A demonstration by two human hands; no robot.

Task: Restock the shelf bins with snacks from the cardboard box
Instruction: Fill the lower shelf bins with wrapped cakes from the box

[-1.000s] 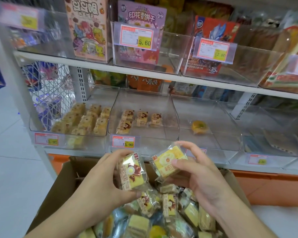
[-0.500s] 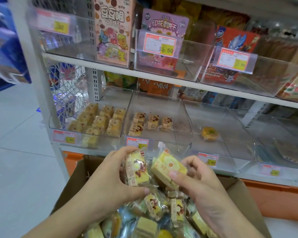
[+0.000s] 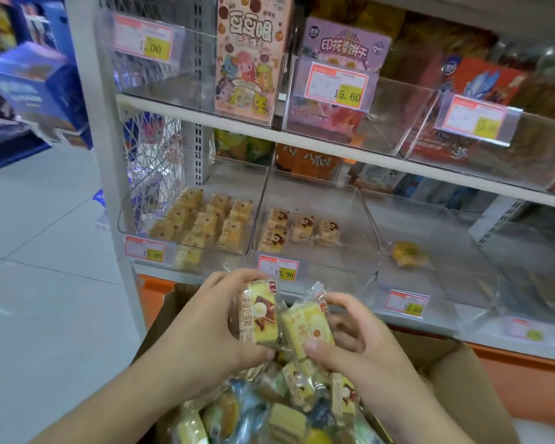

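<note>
Above the cardboard box (image 3: pixel 455 373), the left hand (image 3: pixel 202 331) grips one wrapped cake (image 3: pixel 258 312) and the right hand (image 3: pixel 353 341) pinches another cake (image 3: pixel 305 328). They look light, soft and crinkly; best held by the sides, gently.

Bright, even indoor lighting; soft shadows. Glare on clear shelf bins (image 3: pixel 314 219). Motion blur throughout. Wide-angle bending at edges; left background soft.
</note>
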